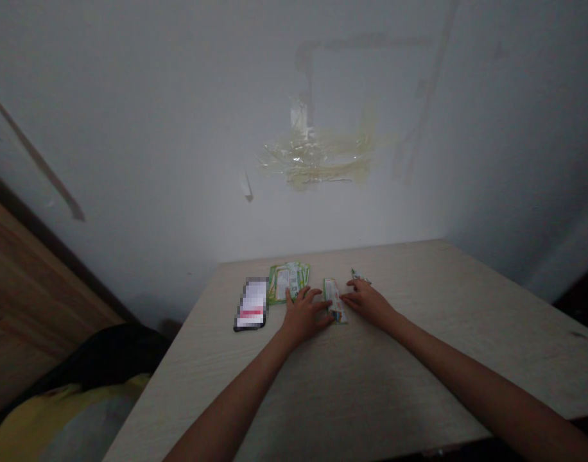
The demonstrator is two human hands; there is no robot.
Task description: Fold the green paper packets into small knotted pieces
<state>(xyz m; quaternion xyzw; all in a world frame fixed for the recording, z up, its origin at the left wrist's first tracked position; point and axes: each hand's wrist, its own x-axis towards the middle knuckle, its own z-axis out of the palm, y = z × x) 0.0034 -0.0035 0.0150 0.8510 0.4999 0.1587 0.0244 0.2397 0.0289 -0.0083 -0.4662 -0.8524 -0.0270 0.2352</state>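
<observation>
A narrow green-and-white printed packet (331, 290) lies flat on the table between my hands. My left hand (303, 317) rests with its fingers spread, two fingertips on the left side of the packet. From the other side, my right hand (370, 303) reaches in with fingers stretched out, its tips at the packet's right edge. Just beyond the right fingers is a small printed piece (355, 274), partly covered by them. To the left of the packet sits a pile of green printed packets (282, 282), with the left thumb close to its lower edge.
A phone (252, 305) with a lit, blurred screen lies left of the pile. The pale wooden table (255, 378) meets a wall (188, 128) with tape remnants. Yellow and grey cloth (77, 417) is at the lower left, beside a wooden panel (24, 295).
</observation>
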